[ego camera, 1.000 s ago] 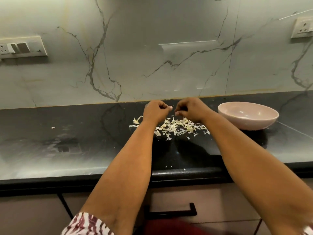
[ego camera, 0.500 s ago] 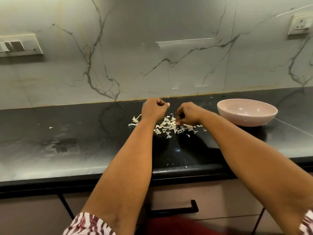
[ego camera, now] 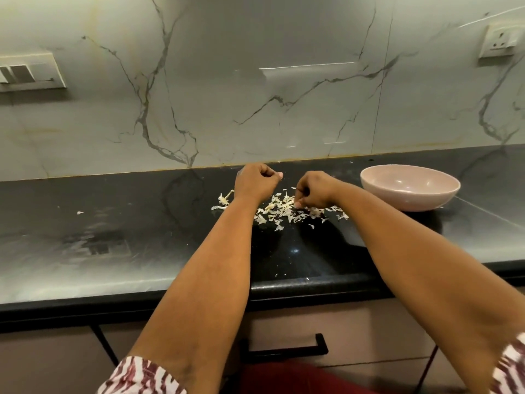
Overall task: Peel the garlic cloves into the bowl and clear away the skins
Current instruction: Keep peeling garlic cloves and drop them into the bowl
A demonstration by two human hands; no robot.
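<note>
A loose pile of pale garlic skins (ego camera: 279, 215) lies on the black counter (ego camera: 142, 223) near the back wall. My left hand (ego camera: 256, 182) hovers over the pile's left edge, curled into a fist; what it holds, if anything, is hidden. Just to the right, my right hand (ego camera: 312, 190) is lower, its fingertips pinched together down in the skins. The pink bowl (ego camera: 412, 201) stands on the counter right of the pile, a short way from my right hand. The part of its inside that shows holds no cloves.
A dry garlic stem piece (ego camera: 225, 198) lies left of my left wrist, and a stray skin flake (ego camera: 80, 213) sits far left. A marble wall rises behind the counter, with switch plates at left (ego camera: 28, 71) and right (ego camera: 498, 42). A drawer handle (ego camera: 287, 349) is below the counter edge.
The hands were close together above the pile. My right hand has since dropped down and slightly right into the skins, while my left hand has stayed in a fist.
</note>
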